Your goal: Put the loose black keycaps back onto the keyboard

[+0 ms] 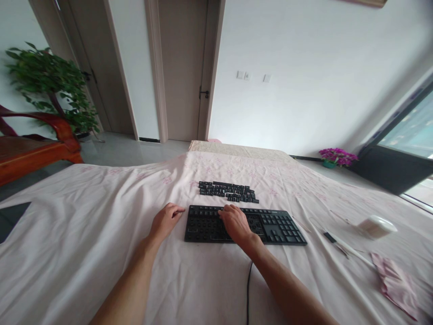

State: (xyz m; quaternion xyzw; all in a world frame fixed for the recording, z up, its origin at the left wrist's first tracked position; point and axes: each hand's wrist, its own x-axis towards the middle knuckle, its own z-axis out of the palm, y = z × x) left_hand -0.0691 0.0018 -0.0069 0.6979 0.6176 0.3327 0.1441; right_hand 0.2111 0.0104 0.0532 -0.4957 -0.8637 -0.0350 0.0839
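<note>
Item: black keyboard (245, 224), on the pink sheet (101, 216) before me. My right hand (237, 223) rests on its middle, fingers curled, holding nothing visible. My left hand (166, 220), loosely curled and empty, sits just left of it. Loose keycaps (228, 191) lie beyond the keyboard. Risk: the soft sheet could tip them.

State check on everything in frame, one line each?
keyboard: flat on the cloth, left part stripped of keycaps
loose keycaps: laid in rows beyond the keyboard, apart from it
left hand: curled, resting at the keyboard's left edge
right hand: on the keyboard, fingers bent down
door: shut
white container: lying on its side
</note>
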